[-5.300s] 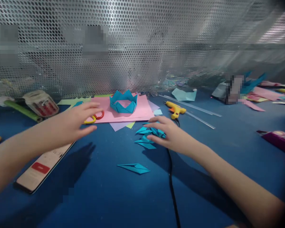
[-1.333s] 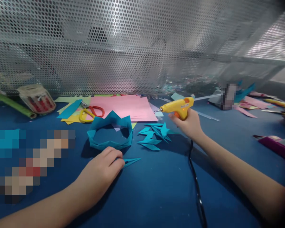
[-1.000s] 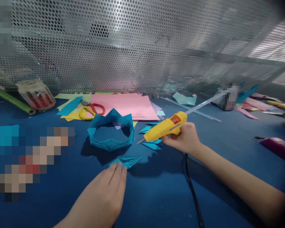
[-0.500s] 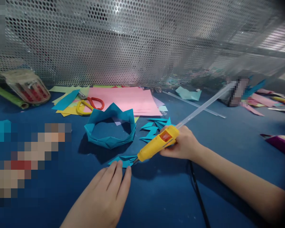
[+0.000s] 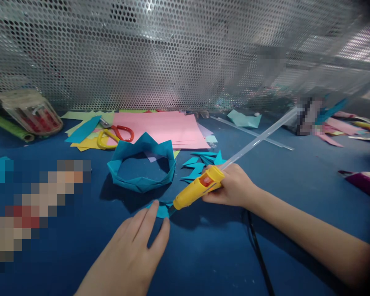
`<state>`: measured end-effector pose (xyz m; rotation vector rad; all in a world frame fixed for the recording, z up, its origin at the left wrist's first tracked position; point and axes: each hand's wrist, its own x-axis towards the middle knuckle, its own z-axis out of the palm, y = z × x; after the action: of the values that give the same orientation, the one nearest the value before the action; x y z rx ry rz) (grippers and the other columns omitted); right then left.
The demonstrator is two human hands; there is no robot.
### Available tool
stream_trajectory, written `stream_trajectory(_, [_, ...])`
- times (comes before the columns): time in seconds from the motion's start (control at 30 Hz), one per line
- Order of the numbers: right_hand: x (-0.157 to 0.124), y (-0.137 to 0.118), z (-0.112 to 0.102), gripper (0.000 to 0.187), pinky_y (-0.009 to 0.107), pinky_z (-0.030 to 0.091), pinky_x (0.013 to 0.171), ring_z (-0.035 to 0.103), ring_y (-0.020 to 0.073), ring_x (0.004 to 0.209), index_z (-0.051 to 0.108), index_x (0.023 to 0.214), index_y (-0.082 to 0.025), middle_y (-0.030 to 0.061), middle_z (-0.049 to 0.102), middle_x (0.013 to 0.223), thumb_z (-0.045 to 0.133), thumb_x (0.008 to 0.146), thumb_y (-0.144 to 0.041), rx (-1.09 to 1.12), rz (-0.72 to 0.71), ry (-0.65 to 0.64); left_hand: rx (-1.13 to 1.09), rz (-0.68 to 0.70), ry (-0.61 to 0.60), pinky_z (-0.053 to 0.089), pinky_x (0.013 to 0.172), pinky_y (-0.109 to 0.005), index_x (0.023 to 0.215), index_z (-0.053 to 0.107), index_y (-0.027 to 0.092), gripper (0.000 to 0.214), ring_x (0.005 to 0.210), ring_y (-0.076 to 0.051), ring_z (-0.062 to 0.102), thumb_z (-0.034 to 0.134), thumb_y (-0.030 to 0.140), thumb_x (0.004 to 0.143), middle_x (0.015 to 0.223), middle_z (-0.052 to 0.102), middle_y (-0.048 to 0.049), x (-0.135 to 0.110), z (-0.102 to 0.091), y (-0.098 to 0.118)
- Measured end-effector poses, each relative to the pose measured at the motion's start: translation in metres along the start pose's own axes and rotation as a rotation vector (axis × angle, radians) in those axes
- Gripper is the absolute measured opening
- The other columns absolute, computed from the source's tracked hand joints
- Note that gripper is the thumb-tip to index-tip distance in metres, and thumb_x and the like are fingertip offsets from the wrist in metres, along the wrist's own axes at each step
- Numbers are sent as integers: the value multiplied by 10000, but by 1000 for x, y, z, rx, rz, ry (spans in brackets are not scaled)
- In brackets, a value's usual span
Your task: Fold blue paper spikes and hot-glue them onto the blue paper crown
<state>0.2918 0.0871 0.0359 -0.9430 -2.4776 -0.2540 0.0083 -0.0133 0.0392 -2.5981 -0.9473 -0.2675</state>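
Note:
My right hand (image 5: 234, 190) grips a yellow glue gun (image 5: 199, 191) with a long clear glue stick (image 5: 259, 139) out of its back. Its nozzle touches a small folded blue paper piece (image 5: 163, 209) on the blue table. My left hand (image 5: 132, 255) lies flat, fingers stretched out, with the fingertips pressing on that paper piece. Just behind stands a blue paper crown ring (image 5: 142, 168). To its right lie several more folded blue paper points (image 5: 200, 164).
Pink paper sheets (image 5: 163, 129), yellow and red scissors (image 5: 112, 136), a clear box (image 5: 31, 113) and a green roll (image 5: 9, 128) lie at the back by the perforated metal screen (image 5: 172, 53). The gun's black cord (image 5: 260, 259) runs toward me. Paper scraps clutter the far right.
My right hand lifted the glue gun from the table and brought its nozzle down to the small blue piece. My left hand pulled the crown closer, then flattened onto the piece.

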Motion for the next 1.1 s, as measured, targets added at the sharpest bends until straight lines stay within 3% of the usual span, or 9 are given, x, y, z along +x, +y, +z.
stream_trajectory(0.2, [0, -3, 4, 81, 246, 352, 462, 533, 130, 436, 552, 676, -221, -17, 607, 534, 543, 728, -282, -3, 4, 19, -54, -39, 4, 581, 699, -352, 1165, 682, 234, 509, 973, -258, 715, 374, 70, 794, 1290, 659, -145, 6, -4, -3])
stream_trajectory(0.63, [-3, -5, 9, 94, 258, 423, 463, 609, 156, 492, 602, 786, -188, 21, 667, 628, 538, 793, -258, 47, -28, 18, -23, -82, 14, 482, 753, -378, 1189, 676, 278, 483, 967, -256, 676, 395, 112, 833, 1312, 654, -104, 1, -1, -1])
stream_trajectory(0.83, [-4, -3, 5, 128, 260, 497, 550, 642, 149, 620, 626, 880, -168, 48, 694, 784, 582, 892, -288, 94, -93, -21, -14, -93, 38, 460, 744, -373, 1154, 701, 280, 465, 937, -247, 672, 390, 118, 848, 1288, 669, -96, 0, -3, -1])
stream_trajectory(1.0, [-11, 1, 7, 266, 325, 570, 728, 648, 151, 844, 610, 1137, -150, 56, 652, 1058, 582, 973, -358, 142, -119, -58, -61, -176, -106, 445, 847, -331, 1241, 636, 363, 403, 1061, -205, 631, 529, 257, 867, 1398, 592, -25, 0, -6, 1])
stream_trajectory(1.1, [-11, 1, 7, 279, 351, 575, 771, 650, 170, 905, 602, 1180, -159, 70, 641, 1121, 584, 973, -346, 147, -118, -68, -58, -177, -68, 451, 815, -327, 1202, 665, 358, 383, 1024, -202, 648, 535, 267, 853, 1368, 612, -36, 2, -7, 2])
